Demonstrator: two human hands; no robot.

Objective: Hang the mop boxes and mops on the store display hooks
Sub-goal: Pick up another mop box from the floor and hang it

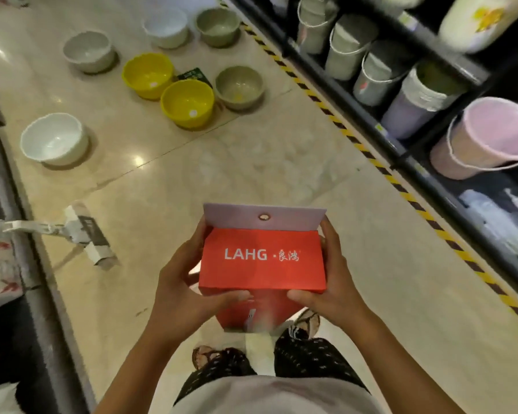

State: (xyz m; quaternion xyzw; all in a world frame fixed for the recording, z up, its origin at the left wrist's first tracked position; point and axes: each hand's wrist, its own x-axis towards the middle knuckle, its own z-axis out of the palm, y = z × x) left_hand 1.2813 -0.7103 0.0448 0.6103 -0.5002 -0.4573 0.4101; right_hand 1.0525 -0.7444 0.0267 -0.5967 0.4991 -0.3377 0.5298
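I hold a red mop box (262, 264) marked LAHG in front of me at waist height, above the floor. Its pale hang tab (263, 217) with a round hole stands up at the far edge. My left hand (189, 289) grips the box's left side, thumb along the near edge. My right hand (331, 282) grips its right side the same way. A white flat mop (84, 234) lies on the floor to the left, its handle running off under the left display. No display hooks are in view.
Several plastic basins, white (54, 138), yellow (187, 103) and grey-green (240, 86), sit on the tiled floor ahead. A dark shelf unit (401, 150) with buckets runs along the right behind yellow-black floor tape. A low display edge (27, 234) lines the left.
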